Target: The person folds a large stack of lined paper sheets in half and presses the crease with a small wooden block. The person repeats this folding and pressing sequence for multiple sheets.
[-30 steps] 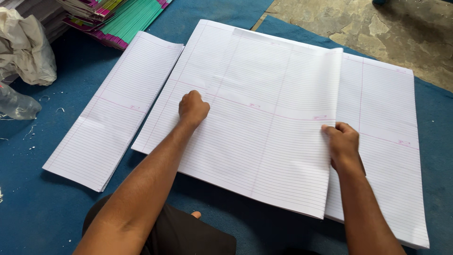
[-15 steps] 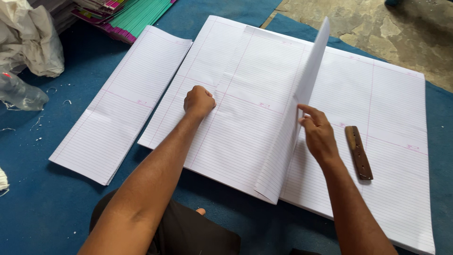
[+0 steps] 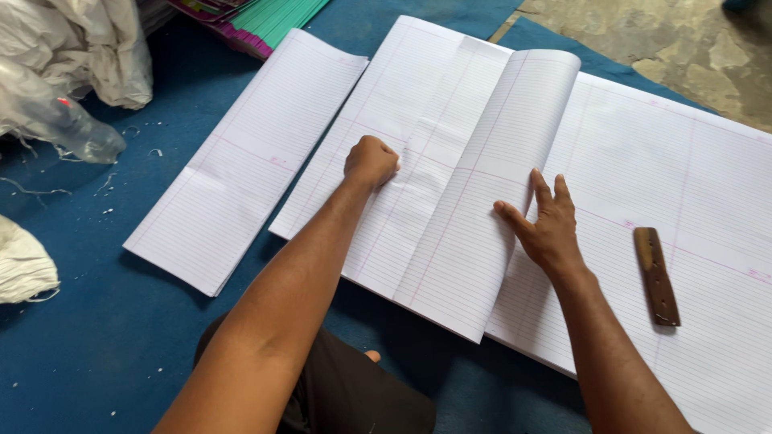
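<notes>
On folded sheet (image 3: 482, 201), flat right hand (image 3: 547, 225)

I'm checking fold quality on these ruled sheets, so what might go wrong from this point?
1. The folded-over sheet still bulges at its top; the flat right hand pressing there may set a crooked crease.
2. The left hand pins the paper as a fist, and small wrinkles show beside it; more pressure could crumple it.
3. The brown wooden tool lies loose on the large sheets; shifting them may slide it off.
</notes>
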